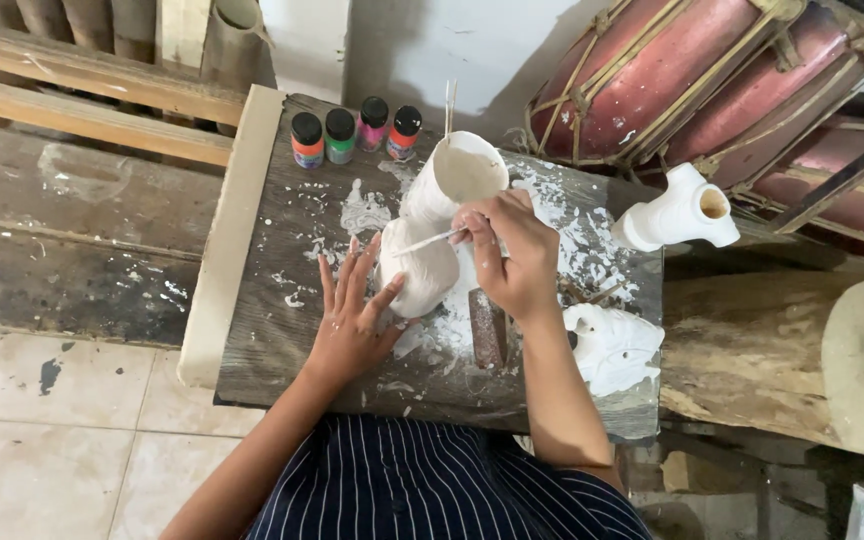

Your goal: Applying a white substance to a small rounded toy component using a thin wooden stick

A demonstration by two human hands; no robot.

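A white-painted carved figure (pixel 422 272) with a wide open top (pixel 467 170) lies tilted on a paint-splattered wooden board (pixel 282 330). My left hand (pixel 354 315) rests flat on the board, fingers spread, its thumb against the figure's lower side. My right hand (pixel 507 255) pinches a thin paintbrush (pixel 422 241) whose tip lies on the figure's white body. Both forearms reach in from the bottom over a dark striped garment (pixel 432 490).
Several small paint bottles (pixel 355 133) with black caps stand at the board's far edge. A white mask-like piece (pixel 612 345) lies at the right, a white hollow figure (pixel 677 212) beyond it. Red drums (pixel 712 80) at back right, a log (pixel 802 360) right, tiled floor (pixel 52 440) left.
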